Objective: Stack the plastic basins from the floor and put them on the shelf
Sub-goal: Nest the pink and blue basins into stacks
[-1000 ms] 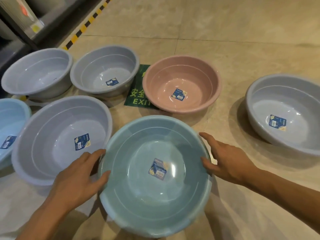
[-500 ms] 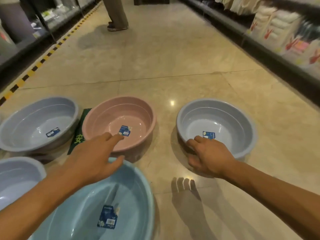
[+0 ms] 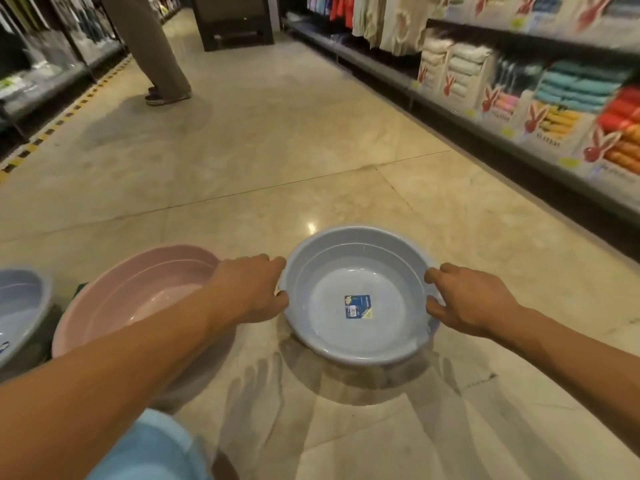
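A grey-blue plastic basin [image 3: 360,271] with a blue label on its bottom is held between both hands, tilted a little and just off the tiled floor. My left hand [image 3: 252,289] grips its left rim and my right hand [image 3: 464,299] grips its right rim. A pink basin [image 3: 138,292] sits on the floor to the left, partly behind my left forearm. Another grey basin [image 3: 20,306] shows at the left edge. A light blue basin [image 3: 152,452] lies at the bottom, under my left arm.
A shelf [image 3: 519,109] with packed towels runs along the right side of the aisle. Darker shelving [image 3: 41,77] and a yellow-black floor stripe line the left. A person's legs [image 3: 156,57] stand further up the aisle by a dark stand [image 3: 235,22].
My hands left the light blue basin, reached across to the grey-blue basin on the right, and now grip its rim on both sides. The view has swung up and right.
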`<state>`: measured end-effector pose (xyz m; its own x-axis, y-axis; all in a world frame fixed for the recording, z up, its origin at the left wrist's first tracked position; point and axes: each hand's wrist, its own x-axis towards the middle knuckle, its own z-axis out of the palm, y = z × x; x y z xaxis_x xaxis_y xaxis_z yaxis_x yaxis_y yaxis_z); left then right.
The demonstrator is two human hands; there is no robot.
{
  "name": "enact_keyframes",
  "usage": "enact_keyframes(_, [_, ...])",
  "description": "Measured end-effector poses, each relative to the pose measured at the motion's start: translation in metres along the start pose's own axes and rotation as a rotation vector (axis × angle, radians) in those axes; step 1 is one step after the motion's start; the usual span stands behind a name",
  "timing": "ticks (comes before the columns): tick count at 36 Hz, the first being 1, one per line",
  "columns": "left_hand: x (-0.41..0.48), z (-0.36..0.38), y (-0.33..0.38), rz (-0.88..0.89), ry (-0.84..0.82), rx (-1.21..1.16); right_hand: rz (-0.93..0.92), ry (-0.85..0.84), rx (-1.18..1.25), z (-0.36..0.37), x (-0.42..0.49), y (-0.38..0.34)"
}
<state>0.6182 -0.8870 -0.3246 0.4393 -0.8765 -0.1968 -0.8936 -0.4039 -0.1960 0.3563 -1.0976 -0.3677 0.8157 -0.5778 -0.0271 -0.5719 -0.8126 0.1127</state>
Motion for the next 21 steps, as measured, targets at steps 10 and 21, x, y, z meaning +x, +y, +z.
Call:
enact_keyframes(10, [0.043, 0.041, 0.024, -0.173, -0.096, -0.107, 0.215, -0.088, 0.168, 0.044, 0.031, 0.043])
enact_keyframes(21, [0.028, 0.073, 0.035, -0.254, -0.040, -0.737, 0.203, -0.082, 0.670, 0.071, 0.026, 0.032])
